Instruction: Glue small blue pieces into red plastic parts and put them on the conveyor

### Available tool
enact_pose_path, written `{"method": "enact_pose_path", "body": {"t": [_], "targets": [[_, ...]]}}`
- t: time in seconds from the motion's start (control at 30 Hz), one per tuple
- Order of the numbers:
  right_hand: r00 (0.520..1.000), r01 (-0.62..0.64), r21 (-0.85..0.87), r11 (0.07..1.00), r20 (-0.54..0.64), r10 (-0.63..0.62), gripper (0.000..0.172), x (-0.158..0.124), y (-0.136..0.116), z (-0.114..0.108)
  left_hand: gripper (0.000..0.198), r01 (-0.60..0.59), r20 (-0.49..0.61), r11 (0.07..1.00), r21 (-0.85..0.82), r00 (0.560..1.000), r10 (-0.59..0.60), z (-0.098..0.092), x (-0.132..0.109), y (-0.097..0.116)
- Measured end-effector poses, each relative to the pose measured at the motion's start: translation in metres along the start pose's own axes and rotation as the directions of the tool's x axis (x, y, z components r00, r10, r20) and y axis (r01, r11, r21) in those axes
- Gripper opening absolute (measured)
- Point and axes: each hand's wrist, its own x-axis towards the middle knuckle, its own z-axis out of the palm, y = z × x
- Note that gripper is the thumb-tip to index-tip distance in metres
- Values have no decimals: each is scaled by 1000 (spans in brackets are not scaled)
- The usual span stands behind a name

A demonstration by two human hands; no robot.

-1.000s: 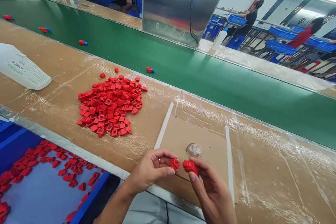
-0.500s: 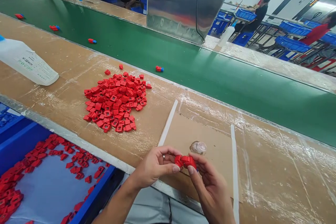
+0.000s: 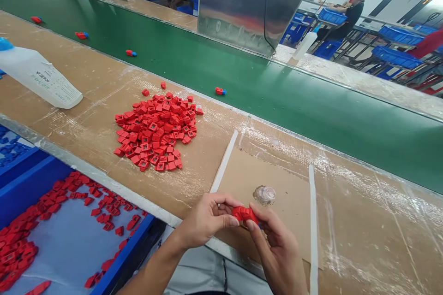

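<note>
My left hand [image 3: 207, 221], with a ring on one finger, and my right hand [image 3: 280, 249] pinch two red plastic pieces [image 3: 245, 215] between them. The pieces are pressed together, and my fingers hide part of them. Just beyond my hands, a small clear round plastic piece [image 3: 265, 195] lies on a tan cardboard sheet [image 3: 284, 179] bordered by white strips. A large heap of small square red plastic parts [image 3: 152, 131] lies further left on the cardboard-covered bench.
A blue bin [image 3: 128, 258] at lower left holds scattered red parts. A white printed plastic bottle [image 3: 38, 73] lies on the bench. Beyond it runs a green conveyor belt [image 3: 277, 87] carrying small red-and-blue items. A steel panel [image 3: 249, 4] and seated people stand further back.
The two red pieces, apart a second ago, now sit pressed together between my hands. The view has drifted slightly, so the bench contents appear shifted right and upward.
</note>
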Motion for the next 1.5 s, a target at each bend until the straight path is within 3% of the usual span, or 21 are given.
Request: {"method": "enact_pose_path", "body": {"t": [0.17, 0.5, 0.67, 0.73, 0.83, 0.9, 1.03, 1.3, 1.5], "targets": [[1000, 17, -41, 999, -23, -18, 14, -5, 0, 6, 20, -30, -5, 997, 77, 1000, 30, 2, 0, 1], [995, 56, 65, 996, -91, -50, 13, -10, 7, 10, 21, -33, 15, 972, 233, 999, 31, 2, 0, -1], [962, 213, -74, 974, -160, -223, 21, -6, 17, 2, 57, -1, 39, 949, 316, 999, -12, 5, 1, -1], [935, 287, -141, 948, -176, -309, 24, -6, 21, 2, 57, -10, 38, 892, 452, 999, -8, 7, 2, 2], [889, 369, -202, 907, -206, -408, 26, -7, 25, 6, 29, -87, 92, 735, 673, 995, 34, 13, 4, 6], [867, 394, -222, 892, -234, -441, 26, -7, 25, 9, 27, -122, 127, 646, 754, 991, 40, 16, 5, 7], [856, 403, -219, 889, -253, -450, 26, -5, 20, 10, 30, -134, 133, 551, 824, 990, 42, 19, 7, 6], [875, 410, -188, 892, -195, -443, 29, -5, 21, 5, 32, -136, 111, 456, 880, 990, 82, 19, 6, 2], [857, 432, -253, 865, -181, -481, 26, -12, 27, 17, 31, -104, 109, 301, 948, 994, 1, 11, 2, -5]]}}
